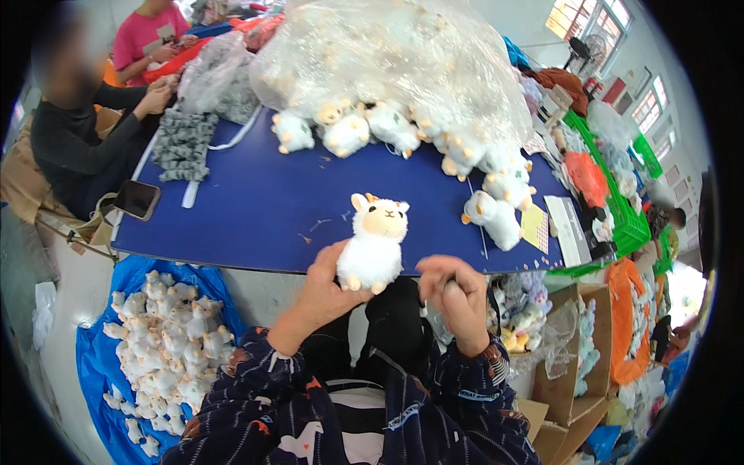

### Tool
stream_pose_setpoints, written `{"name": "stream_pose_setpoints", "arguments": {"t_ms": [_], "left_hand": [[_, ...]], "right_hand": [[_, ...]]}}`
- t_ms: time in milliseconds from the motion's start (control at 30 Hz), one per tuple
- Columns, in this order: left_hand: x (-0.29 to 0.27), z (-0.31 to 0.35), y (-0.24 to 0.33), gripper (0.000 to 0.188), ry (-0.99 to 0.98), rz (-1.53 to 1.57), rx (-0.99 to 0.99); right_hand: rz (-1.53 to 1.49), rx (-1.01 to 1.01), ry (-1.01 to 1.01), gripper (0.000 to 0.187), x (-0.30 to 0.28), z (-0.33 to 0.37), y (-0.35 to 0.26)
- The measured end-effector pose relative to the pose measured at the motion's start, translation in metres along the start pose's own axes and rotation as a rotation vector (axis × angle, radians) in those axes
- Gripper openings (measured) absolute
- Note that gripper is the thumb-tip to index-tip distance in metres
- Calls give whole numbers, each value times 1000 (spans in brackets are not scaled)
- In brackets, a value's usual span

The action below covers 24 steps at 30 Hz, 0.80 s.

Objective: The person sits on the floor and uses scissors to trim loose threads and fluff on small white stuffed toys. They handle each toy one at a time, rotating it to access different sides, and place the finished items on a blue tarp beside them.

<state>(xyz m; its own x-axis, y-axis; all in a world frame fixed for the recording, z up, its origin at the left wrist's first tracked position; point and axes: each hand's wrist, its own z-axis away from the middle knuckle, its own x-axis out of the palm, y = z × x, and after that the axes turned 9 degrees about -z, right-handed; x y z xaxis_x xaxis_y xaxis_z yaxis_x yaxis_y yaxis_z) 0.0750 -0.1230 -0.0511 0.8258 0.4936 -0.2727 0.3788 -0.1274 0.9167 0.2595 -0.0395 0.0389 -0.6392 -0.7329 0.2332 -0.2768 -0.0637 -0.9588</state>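
Note:
My left hand point(319, 292) grips a white plush sheep point(372, 246) from its left side and below, upright at the table's front edge. The toy has a cream face, dark eyes, small ears and cream feet, and its face is turned up toward me. Just to its right is my right hand point(457, 294), raised and apart from the toy. Its fingers are curled together and the index finger points left; whatever they may pinch is too small or hidden to name.
A large clear plastic bag point(387, 58) of white plush toys covers the back of the blue table point(263, 201). Several loose plush sheep point(496, 217) lie before it. A phone point(137, 200) rests at the left edge. More toys fill a blue sack point(97, 372) on the floor. A co-worker point(77, 132) sits left.

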Motion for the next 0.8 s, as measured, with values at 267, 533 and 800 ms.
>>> {"name": "stream_pose_setpoints", "arguments": {"t_ms": [267,533,800], "left_hand": [[-10,0,16,68,-309,308,-30],[-12,-5,22,44,-309,980,-327],[-13,-14,28,44,-242,1059,-493]], "right_hand": [[34,-68,247,29,27,-33,27],[284,-219,182,21,39,-32,34],[797,-574,-44,35,41,-26,21]]}}
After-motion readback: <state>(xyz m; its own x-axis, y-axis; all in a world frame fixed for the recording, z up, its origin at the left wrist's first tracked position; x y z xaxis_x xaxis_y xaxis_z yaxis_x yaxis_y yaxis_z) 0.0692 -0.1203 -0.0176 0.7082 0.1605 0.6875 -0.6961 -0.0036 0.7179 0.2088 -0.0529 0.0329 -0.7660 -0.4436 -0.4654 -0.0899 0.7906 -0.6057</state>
